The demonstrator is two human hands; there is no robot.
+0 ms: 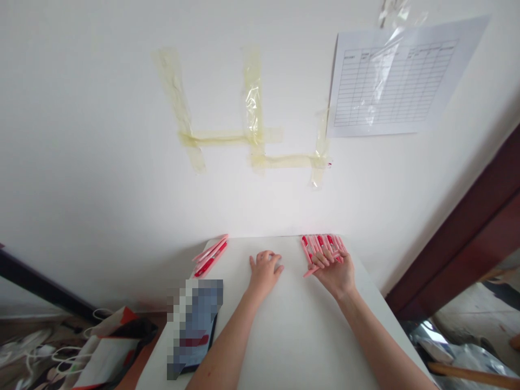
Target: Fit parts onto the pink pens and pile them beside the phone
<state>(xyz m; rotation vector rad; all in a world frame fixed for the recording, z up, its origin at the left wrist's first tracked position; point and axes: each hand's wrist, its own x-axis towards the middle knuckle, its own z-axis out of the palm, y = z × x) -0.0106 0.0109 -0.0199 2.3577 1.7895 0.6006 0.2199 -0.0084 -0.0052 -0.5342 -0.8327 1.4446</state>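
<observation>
My right hand [335,273] is closed around a slim pink pen [309,271], whose end sticks out to the left of the fingers. Just behind that hand, a row of pink and red pens [317,243] lies side by side against the wall, partly covered by the fingers. My left hand [265,269] rests on the white table [300,336] with its fingers apart and nothing in them. Off to its left, a few pink and red pens [211,259] lie together at the table's far left corner.
A tablet-like device [195,330], largely blurred out, lies along the left table edge. On the wall hang yellowed tape strips [252,108] and a printed table sheet [390,86]. Bags [109,346] and cables crowd the floor at left. A dark red frame [459,233] stands right.
</observation>
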